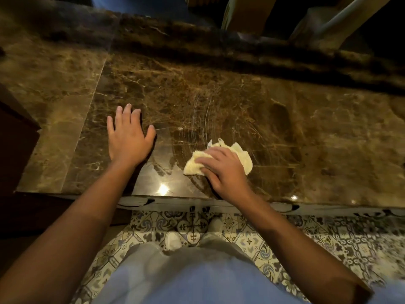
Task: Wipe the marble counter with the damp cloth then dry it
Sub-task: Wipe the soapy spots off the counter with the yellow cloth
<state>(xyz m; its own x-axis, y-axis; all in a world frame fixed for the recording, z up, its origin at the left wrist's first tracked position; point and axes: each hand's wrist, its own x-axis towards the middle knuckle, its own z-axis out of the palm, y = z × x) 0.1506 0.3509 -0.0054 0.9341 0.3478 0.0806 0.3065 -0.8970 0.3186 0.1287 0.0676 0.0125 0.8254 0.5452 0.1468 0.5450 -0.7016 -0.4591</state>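
The right hand (225, 172) presses flat on a crumpled pale yellow cloth (237, 155), fingers curled over it, at centre frame. The left hand (129, 137) lies released, palm down, fingers spread, left of it on the brown marble tabletop (317, 137), where curved wet streaks (201, 110) arc above the cloth.

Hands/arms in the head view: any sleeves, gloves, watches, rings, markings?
Both bare. The left hand and right hand have no gloves, and no rings or watch show. Both forearms are uncovered as far as the frame edge, with no sleeve cuff in view. No tattoos or other markings are visible. Nails look short and unpainted. Lighting is dim, so fine detail is limited.
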